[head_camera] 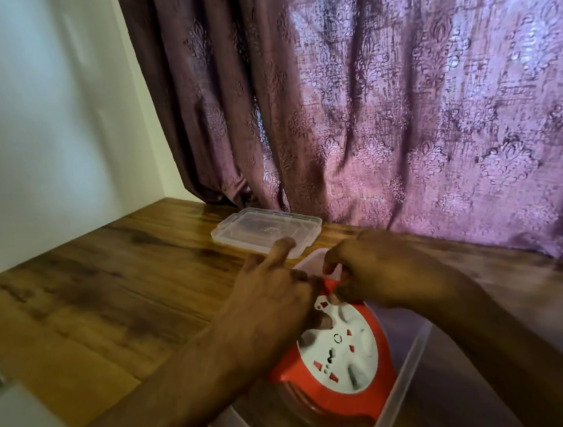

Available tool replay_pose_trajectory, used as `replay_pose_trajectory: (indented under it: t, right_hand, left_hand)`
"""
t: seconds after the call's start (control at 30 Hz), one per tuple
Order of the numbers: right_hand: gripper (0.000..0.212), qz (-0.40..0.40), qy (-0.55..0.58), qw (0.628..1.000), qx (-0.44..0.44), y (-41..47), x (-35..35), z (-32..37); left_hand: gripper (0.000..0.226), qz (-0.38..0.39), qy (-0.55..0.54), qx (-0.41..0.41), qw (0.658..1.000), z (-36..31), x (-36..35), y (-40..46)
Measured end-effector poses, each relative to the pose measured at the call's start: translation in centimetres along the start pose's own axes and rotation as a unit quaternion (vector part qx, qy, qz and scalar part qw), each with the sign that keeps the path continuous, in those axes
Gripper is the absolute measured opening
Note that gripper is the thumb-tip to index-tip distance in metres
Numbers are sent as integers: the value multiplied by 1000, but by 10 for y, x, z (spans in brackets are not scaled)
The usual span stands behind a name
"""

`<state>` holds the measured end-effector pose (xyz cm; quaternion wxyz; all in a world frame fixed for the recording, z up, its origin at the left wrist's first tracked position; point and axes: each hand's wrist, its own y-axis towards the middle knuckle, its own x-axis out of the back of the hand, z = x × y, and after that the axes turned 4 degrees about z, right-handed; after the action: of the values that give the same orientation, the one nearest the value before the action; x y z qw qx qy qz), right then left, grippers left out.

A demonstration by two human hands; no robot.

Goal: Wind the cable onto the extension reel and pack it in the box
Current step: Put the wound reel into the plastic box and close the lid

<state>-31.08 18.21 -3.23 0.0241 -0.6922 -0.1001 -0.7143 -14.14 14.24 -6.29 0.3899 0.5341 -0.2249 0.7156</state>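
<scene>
The reel (pixel 338 356) already sits inside the clear box (pixel 410 355), both hands working at its 12 o'clock edge, the left hand (pixel 274 296) loosely spread, the right hand (pixel 375 273) pinching something red there, so next probably comes fetching the lid (pixel 264 230) lying at 11 o'clock.

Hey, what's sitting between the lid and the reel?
In the head view, both hands: the left hand and right hand reach over the box's far rim, between the lid and the reel.
</scene>
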Motion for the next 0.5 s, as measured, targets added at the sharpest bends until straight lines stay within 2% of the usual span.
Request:
replay_pose_trajectory:
  t: [0.2,0.5]
  right_hand:
    - [31,-9,29,999,11,10,-8,-4]
    - [33,-25,76,996,43,33,-21,-22]
  left_hand:
    - [55,19,-110,37,993,9,-12,9]
    - [59,50,-138,62,987,36,-17,25]
